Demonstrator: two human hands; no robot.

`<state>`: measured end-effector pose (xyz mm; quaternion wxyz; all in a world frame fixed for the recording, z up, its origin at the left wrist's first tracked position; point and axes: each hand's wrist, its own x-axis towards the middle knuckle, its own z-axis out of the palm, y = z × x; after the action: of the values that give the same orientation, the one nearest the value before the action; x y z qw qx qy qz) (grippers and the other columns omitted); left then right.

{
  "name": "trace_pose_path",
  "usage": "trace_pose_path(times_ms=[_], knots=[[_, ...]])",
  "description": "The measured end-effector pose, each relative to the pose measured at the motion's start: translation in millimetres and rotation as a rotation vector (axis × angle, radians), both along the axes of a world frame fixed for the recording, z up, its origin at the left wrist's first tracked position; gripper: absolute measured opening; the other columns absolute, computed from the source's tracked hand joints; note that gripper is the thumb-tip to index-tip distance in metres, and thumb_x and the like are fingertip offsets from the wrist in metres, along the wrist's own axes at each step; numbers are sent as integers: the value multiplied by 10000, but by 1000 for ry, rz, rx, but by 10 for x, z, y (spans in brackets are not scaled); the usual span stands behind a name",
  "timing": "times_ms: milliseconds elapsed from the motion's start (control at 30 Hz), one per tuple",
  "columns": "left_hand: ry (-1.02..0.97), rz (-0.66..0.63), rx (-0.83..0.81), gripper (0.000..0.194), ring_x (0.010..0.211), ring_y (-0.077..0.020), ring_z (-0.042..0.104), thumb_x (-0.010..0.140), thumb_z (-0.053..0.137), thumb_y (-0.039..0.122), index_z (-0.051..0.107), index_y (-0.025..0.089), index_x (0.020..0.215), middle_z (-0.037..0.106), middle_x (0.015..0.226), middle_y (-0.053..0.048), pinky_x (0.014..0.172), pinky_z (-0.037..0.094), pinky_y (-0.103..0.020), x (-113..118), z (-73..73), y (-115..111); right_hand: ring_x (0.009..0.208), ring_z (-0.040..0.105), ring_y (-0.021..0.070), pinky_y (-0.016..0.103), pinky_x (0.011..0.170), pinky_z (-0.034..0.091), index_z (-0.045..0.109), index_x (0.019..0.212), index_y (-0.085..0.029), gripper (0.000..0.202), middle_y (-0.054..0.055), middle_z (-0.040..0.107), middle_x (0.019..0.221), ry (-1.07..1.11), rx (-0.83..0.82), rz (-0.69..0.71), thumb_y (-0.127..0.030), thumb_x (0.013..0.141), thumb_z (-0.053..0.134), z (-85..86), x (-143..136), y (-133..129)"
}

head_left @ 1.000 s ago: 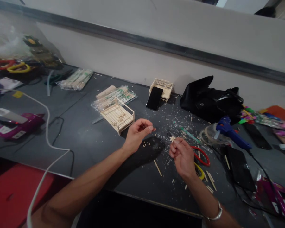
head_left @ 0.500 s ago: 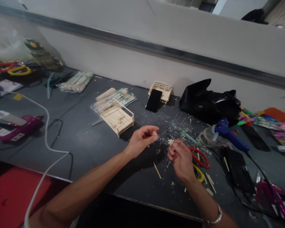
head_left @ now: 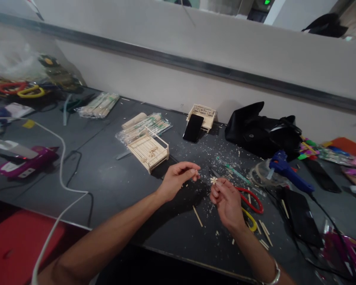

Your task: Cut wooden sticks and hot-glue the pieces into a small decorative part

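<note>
Between the thumb and fingers of my right hand (head_left: pixel 228 204) is a small pale wooden flower (head_left: pixel 213 180), made of short stick pieces. My left hand (head_left: pixel 179 180) hovers just left of it, apart from the flower. Its thumb and fingertips are drawn together; whatever may be between them is too small to make out. Scissors with red and yellow handles (head_left: pixel 256 202) lie partly behind my right hand. Left of my hands stands a miniature bed-like frame of thin sticks (head_left: pixel 146 148), with small wooden flowers on its slats.
A phone (head_left: pixel 193 128) leans on a second stick model (head_left: pixel 206 114). Around them are packs of sticks (head_left: pixel 98 105), a black bag (head_left: pixel 255 128), a blue glue gun (head_left: pixel 290 170), a purple glue gun (head_left: pixel 26 160) and a white cable (head_left: pixel 62 174). Stick scraps litter the table (head_left: pixel 106 178).
My left thumb and fingertips have come closer together. My right hand still holds the flower in nearly the same place. The whole view has shifted slightly.
</note>
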<state>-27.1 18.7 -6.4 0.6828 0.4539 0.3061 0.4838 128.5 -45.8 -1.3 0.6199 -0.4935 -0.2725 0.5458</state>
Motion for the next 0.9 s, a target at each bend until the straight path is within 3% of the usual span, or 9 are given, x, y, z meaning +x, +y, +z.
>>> trace_pose_path(times_ms=[200,333,533,667,767,900], knots=[[65,39,-26,322,490,-103,520,708,769,463,648,167,754,506,486,67,567,456,-258,7,36,4,447,391,73,182,394,327,590,639,-208,338,-68,476,508,15,-16,-26,-416,581,850,-1,-4,13],[168,33,-23,380,493,-92,486,727,722,504,533,182,657,528,491,54,518,340,-218,-3,35,5,452,396,74,180,396,332,596,650,-205,320,-64,483,510,12,-18,-12,-402,600,844,-16,1,15],[163,9,74,363,613,-101,490,721,711,352,409,195,594,503,594,44,600,373,-227,18,6,-21,450,391,75,182,393,327,598,651,-205,319,-66,471,502,21,-10,-6,-399,598,846,-33,-1,12],[64,-39,111,274,707,-107,530,655,741,209,528,191,828,582,792,20,668,422,-241,52,-10,-32,440,385,72,181,388,322,595,650,-204,339,-70,467,492,21,-24,-7,-420,588,850,-37,-5,17],[99,-59,46,360,657,-107,542,709,726,288,560,199,1016,611,776,25,647,430,-248,57,-59,-15,433,384,70,181,388,318,587,644,-203,346,-70,470,490,13,-32,-4,-423,589,849,-45,-2,20],[256,-57,-22,253,537,-103,475,782,674,414,628,169,826,546,560,50,559,375,-237,47,-123,4,434,397,77,189,393,321,597,671,-206,318,-69,478,490,-3,-30,9,-412,616,833,-71,3,16]])
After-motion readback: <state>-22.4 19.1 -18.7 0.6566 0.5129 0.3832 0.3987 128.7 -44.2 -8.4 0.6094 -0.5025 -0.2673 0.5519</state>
